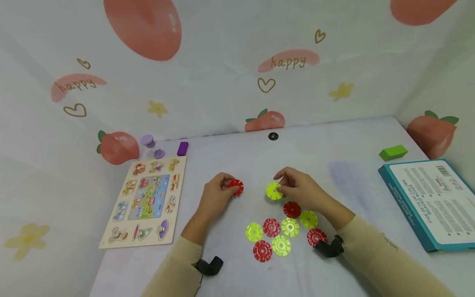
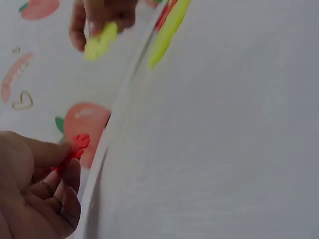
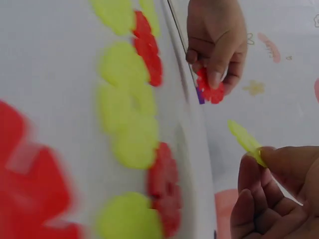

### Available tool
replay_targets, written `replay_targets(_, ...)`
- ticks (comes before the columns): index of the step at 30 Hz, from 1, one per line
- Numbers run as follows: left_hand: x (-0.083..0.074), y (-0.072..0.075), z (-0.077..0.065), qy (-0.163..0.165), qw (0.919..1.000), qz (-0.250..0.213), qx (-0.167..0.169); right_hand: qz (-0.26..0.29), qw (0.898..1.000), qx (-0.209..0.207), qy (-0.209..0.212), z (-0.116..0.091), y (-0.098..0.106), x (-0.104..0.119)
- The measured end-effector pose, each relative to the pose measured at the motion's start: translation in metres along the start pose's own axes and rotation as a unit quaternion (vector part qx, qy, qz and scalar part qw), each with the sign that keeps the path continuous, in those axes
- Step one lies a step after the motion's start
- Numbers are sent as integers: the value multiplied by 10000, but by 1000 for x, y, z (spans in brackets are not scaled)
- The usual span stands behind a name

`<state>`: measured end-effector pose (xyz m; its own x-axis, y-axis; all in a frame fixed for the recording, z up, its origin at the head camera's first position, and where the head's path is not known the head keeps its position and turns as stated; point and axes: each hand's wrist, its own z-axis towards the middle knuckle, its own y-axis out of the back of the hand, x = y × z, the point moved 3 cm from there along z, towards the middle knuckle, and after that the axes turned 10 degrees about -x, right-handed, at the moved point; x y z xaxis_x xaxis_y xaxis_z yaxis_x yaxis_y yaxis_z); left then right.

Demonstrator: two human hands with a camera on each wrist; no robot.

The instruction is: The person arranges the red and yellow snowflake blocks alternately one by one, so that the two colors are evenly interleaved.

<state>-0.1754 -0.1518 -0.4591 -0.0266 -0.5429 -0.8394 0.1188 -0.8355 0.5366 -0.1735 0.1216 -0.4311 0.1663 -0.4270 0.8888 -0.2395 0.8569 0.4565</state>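
My left hand (image 1: 216,194) pinches a red notched disc (image 1: 236,187) between thumb and fingers, its flat face partly toward the head camera. Across from it, my right hand (image 1: 299,186) holds a yellow-green notched disc (image 1: 273,191) at its edge. A gap separates the two discs. In the right wrist view the yellow-green disc (image 3: 244,141) appears nearly edge-on in the fingertips. Below the hands lie several loose discs, among them a red disc (image 1: 292,209) close under the right hand and a yellow-green disc (image 1: 254,232) at the group's left.
A wooden picture puzzle board (image 1: 178,206) lies at the left, with a purple block (image 1: 182,148) and a lilac hourglass-like object (image 1: 148,141) behind it. A black round piece (image 1: 273,136) sits at the back. On the right are a green block (image 1: 393,153) and a teal-edged box (image 1: 419,214).
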Motion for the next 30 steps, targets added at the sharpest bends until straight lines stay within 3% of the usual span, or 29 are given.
replay_targets(5, 15, 10, 34, 453, 9954, 35, -842, 183, 9996, -209, -81, 31, 7, 12)
replay_targets(10, 23, 19, 46, 511, 9859, 389, -1547, 179, 9986, -154, -465, 60, -3, 10)
replay_targets(13, 24, 18, 42, 431, 9862, 474, -1528, 54, 9968, 25, -803, 72, -14, 1)
replay_targets(16, 24, 15, 30, 63, 9878, 769, -1356, -45, 9945, 232, -1020, 77, -22, -7)
replay_targets(18, 24, 13, 22, -310, 9838, 1224, -1270, -244, 9947, 376, -920, 77, -25, -7)
replay_targets(21, 24, 8, 13, -797, 9692, 2147, -907, -1021, 9930, 468, -371, 75, -26, -3)
replay_targets(23, 25, 3, 10, -966, 9555, 2737, -519, -1850, 9809, 576, 176, 71, -26, 0)
replay_targets(26, 28, -2, 12, -1029, 9411, 3219, -19, -2964, 9480, 927, 690, 65, -29, 2)
replay_targets(28, 29, -3, 14, -1027, 9376, 3321, 40, -3425, 9275, 1235, 845, 61, -33, 3)
replay_targets(30, 29, -3, 17, -1026, 9378, 3316, 2, -3706, 9143, 1422, 800, 58, -36, 2)
